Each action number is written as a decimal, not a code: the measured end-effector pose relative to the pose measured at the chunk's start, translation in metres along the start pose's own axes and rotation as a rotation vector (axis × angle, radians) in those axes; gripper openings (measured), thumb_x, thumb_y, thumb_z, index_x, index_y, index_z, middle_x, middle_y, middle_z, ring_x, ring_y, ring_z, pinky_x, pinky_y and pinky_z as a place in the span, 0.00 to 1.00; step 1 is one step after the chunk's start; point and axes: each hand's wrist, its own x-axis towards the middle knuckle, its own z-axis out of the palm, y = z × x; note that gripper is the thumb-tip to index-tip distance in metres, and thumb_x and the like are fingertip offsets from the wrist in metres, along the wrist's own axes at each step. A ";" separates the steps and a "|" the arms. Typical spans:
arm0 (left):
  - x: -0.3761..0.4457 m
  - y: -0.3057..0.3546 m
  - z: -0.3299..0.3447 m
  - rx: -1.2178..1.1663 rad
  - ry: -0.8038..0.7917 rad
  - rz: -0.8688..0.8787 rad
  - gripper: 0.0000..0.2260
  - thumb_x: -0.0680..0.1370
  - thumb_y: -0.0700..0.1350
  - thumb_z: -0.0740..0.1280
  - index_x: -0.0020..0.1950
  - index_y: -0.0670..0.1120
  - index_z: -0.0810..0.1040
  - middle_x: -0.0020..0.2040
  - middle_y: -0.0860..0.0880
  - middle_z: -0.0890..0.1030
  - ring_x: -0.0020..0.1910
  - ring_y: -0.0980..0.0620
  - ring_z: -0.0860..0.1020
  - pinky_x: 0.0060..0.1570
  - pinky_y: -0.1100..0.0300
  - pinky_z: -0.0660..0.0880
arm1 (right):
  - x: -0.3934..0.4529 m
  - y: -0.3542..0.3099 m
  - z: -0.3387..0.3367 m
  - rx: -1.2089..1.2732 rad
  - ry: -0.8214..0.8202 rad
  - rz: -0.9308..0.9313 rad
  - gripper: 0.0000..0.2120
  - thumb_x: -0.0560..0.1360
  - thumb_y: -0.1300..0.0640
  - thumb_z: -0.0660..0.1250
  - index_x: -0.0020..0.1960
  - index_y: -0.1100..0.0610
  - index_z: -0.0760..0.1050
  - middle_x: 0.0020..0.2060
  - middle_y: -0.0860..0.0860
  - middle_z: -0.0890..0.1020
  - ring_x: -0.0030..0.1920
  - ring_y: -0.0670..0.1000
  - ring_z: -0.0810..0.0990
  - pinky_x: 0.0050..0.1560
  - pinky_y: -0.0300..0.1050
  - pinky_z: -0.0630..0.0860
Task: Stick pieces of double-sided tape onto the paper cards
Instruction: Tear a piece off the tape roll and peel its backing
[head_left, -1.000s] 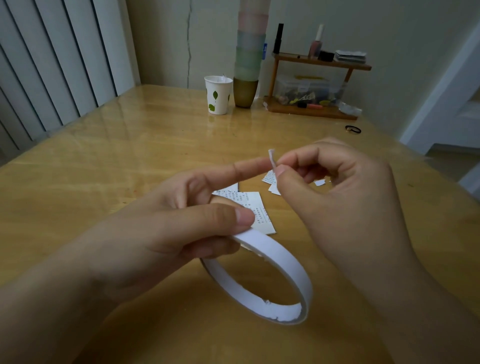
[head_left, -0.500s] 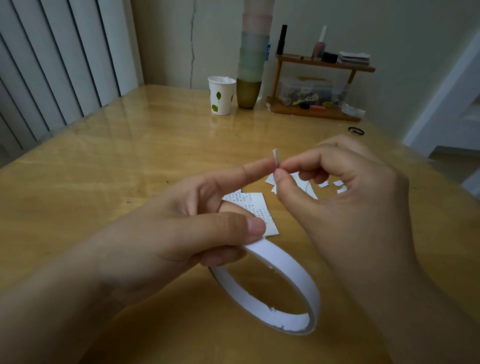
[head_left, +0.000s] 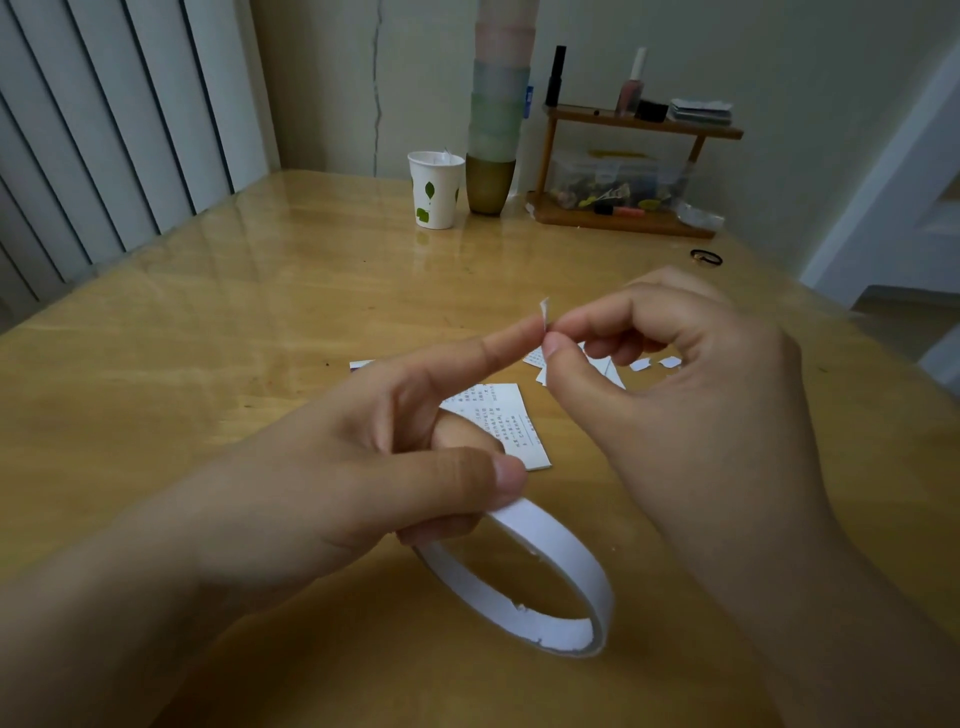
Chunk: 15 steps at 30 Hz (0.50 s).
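Here, my right hand pinches an upright tape piece above the printed card. My left hand grips the tape roll, its forefinger touching the piece.

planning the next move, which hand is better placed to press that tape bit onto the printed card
Right. The right hand already pinches the tape piece above the printed card; the left hand holds the tape roll.

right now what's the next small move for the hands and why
Probably lower the small white tape piece onto the printed white paper card: the right hand pinches it against the left hand's index fingertip, above the card, which shows no tape.
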 end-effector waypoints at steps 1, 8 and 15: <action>0.000 -0.001 0.000 0.014 -0.008 0.003 0.28 0.67 0.41 0.70 0.65 0.60 0.73 0.24 0.52 0.67 0.22 0.59 0.66 0.24 0.72 0.66 | 0.000 0.000 0.000 -0.009 0.002 -0.003 0.02 0.68 0.57 0.71 0.37 0.52 0.81 0.33 0.45 0.76 0.37 0.46 0.73 0.37 0.32 0.69; -0.001 -0.003 0.002 0.111 -0.024 -0.003 0.31 0.69 0.42 0.69 0.69 0.62 0.66 0.24 0.55 0.69 0.23 0.59 0.64 0.25 0.71 0.64 | 0.001 0.002 -0.001 -0.096 0.008 -0.061 0.02 0.69 0.58 0.71 0.37 0.54 0.81 0.33 0.47 0.76 0.37 0.45 0.72 0.37 0.31 0.67; -0.001 -0.002 0.001 0.169 -0.016 -0.015 0.30 0.69 0.45 0.69 0.68 0.64 0.67 0.24 0.55 0.67 0.23 0.57 0.62 0.24 0.68 0.62 | 0.000 0.002 0.001 -0.156 0.010 -0.094 0.04 0.69 0.58 0.70 0.36 0.55 0.81 0.33 0.49 0.75 0.36 0.45 0.72 0.37 0.33 0.67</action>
